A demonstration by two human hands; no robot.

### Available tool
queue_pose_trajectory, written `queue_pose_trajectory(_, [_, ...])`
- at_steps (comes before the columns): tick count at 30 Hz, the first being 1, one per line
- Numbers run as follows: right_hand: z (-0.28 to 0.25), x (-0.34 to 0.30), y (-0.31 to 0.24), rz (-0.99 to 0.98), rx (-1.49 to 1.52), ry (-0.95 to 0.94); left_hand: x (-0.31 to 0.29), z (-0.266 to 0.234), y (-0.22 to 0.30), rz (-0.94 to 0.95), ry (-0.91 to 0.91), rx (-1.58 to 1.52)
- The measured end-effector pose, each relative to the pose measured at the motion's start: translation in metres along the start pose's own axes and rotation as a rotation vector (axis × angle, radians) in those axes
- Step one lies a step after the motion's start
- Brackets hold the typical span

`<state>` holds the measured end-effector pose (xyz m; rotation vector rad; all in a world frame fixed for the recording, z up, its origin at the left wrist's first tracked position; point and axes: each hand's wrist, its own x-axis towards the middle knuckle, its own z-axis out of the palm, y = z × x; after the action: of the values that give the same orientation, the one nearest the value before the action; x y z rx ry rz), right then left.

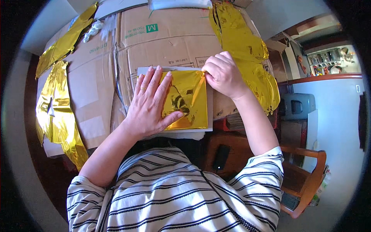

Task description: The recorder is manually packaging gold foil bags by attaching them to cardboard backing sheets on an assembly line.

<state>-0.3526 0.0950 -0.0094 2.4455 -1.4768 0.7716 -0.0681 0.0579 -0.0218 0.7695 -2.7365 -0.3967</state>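
A square wrapped or covered in shiny gold foil (198,116) lies in front of me on a slightly larger white board (210,106). My left hand (148,100) rests flat on the left part of the foil, fingers stretched out and thumb spread toward the near edge. At the far right corner, my right hand (224,75) is closed in a pinch on a narrow strip of gold foil (198,91), which slants down across the square's surface. Its fingertips partly hide the corner.
Flattened cardboard (170,42) covers the table. Large crumpled gold foil sheets lie at the right (245,46) and left (58,104). A white twisted bundle (92,31) and clear thin sticks (109,28) sit at the far left. A wooden chair (309,181) stands at the near right.
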Motion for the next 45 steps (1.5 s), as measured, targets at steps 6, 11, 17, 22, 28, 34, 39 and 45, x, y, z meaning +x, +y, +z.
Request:
queue_pose_trajectory(6, [-0.0045,0.0024,0.0006,-0.008,0.005,-0.004,-0.0004,0.0006,-0.0007,-0.003,-0.003,0.0])
queue_pose_trajectory(11, [-0.0055,0.0029,0.0004,-0.031,-0.002,-0.039,-0.0002,0.0,-0.0007,-0.005,-0.011,-0.003])
queue_pose_trajectory(17, [-0.0033,0.0021,0.0026,-0.035,-0.028,-0.041,0.0007,-0.0001,-0.0001,-0.011,-0.017,-0.002])
queue_pose_trajectory(22, [-0.0005,0.003,0.0018,-0.048,-0.08,-0.035,-0.0003,0.0009,-0.0002,-0.002,-0.01,0.014])
queue_pose_trajectory(28, [-0.0004,-0.0009,0.0043,-0.059,-0.087,-0.054,0.0002,-0.0004,0.0005,0.005,-0.012,0.017])
queue_pose_trajectory(34, [-0.0073,0.0015,0.002,0.006,0.02,-0.061,0.0002,0.0002,0.0012,0.0,-0.011,0.025])
queue_pose_trajectory(39, [-0.0013,0.0023,0.0026,0.038,0.041,-0.064,0.0003,0.0003,0.0007,0.009,-0.005,0.021])
queue_pose_trajectory(45, [-0.0003,0.0031,-0.0007,0.039,0.059,-0.006,0.0002,-0.0017,0.0006,0.011,-0.006,0.008])
